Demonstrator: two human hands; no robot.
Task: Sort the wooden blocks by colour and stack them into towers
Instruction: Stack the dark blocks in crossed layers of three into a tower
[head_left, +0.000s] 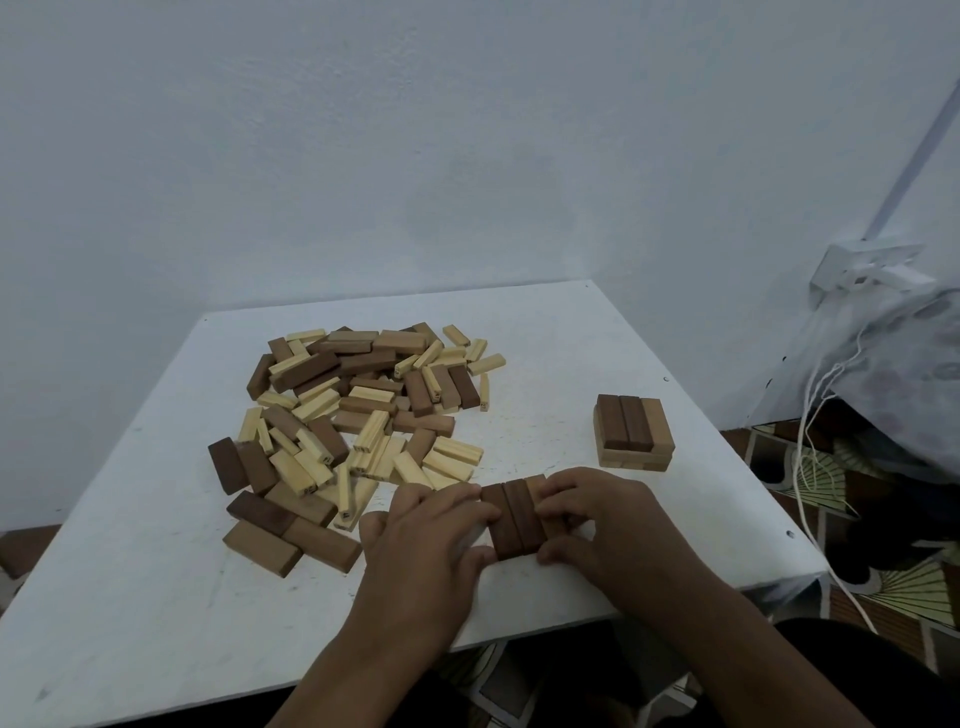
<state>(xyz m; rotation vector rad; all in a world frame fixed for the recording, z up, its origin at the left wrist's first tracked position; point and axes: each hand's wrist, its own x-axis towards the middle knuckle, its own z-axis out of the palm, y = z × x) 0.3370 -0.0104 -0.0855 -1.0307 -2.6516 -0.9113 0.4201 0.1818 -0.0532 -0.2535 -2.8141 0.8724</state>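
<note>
A row of three dark brown blocks (517, 519) lies side by side near the table's front edge. My left hand (426, 540) presses against the row's left side with fingers and thumb curled round it. From the right, my right hand (597, 519) grips the same row. A loose pile of pale and brown wooden blocks (358, 410) is spread over the table's left and middle. A short tower (632, 432) stands at the right, brown blocks on top of a paler layer.
The white table (571, 353) stands against a pale wall. At the right, off the table, lie a whitish bag (883, 358) and white cords (810, 467) over a patterned floor (883, 587).
</note>
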